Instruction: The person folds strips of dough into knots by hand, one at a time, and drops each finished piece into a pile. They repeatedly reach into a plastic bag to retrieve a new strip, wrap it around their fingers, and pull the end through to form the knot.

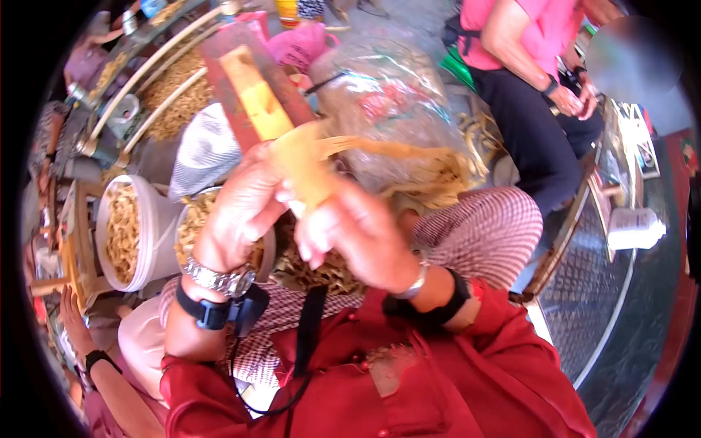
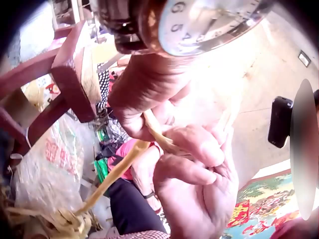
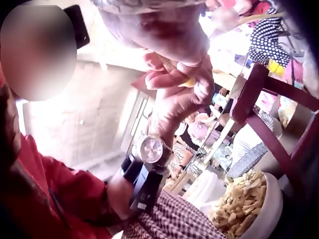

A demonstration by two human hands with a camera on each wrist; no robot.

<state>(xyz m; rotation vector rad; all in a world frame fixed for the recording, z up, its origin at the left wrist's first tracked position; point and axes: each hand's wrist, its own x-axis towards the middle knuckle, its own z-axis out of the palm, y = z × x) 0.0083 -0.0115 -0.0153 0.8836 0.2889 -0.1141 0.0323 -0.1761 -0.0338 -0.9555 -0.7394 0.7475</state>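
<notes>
In the head view my left hand (image 1: 244, 201), with a metal watch at its wrist, pinches a pale yellow flat strip (image 1: 299, 164). My right hand (image 1: 358, 237) meets it from the other side, blurred, its fingers curled on the same strip. The left wrist view shows a narrow folded part of the strip (image 2: 157, 137) between the two hands, with a long tail (image 2: 119, 162) hanging down to the lower left. Most of the piece between the fingers is hidden in the right wrist view.
A dark red wooden bench (image 1: 226, 55) stands ahead, a yellow piece on top. To the left, a white bucket (image 1: 157, 226) holds many yellow knotted pieces. A clear plastic bag (image 1: 380, 87) and loose strips (image 1: 438, 171) lie ahead right. Another person (image 1: 511, 80) sits beyond.
</notes>
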